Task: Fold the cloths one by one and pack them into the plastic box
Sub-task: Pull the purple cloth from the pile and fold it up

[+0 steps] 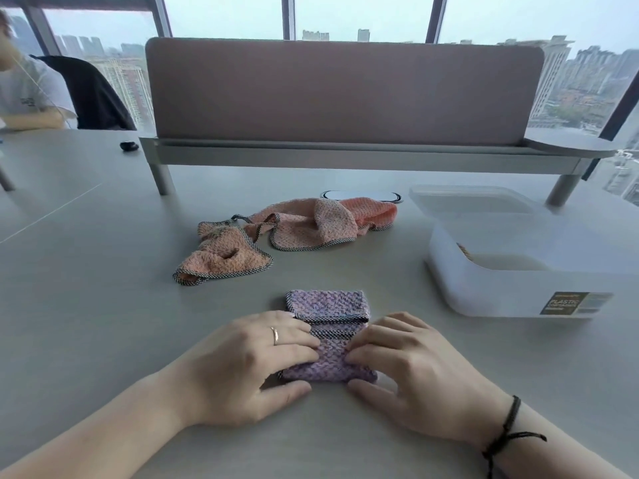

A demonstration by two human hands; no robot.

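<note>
bare table lies left; pink cloths ahead, plastic box right block.

One readable label — a dark sticker on the near wall of the plastic box, at 3 o'clock on the table. Top line reads "PLASTIC", second line "CONTAINER"; smaller print beneath and the pale panel to its right — too blurred to read. No other legible text.
</note>
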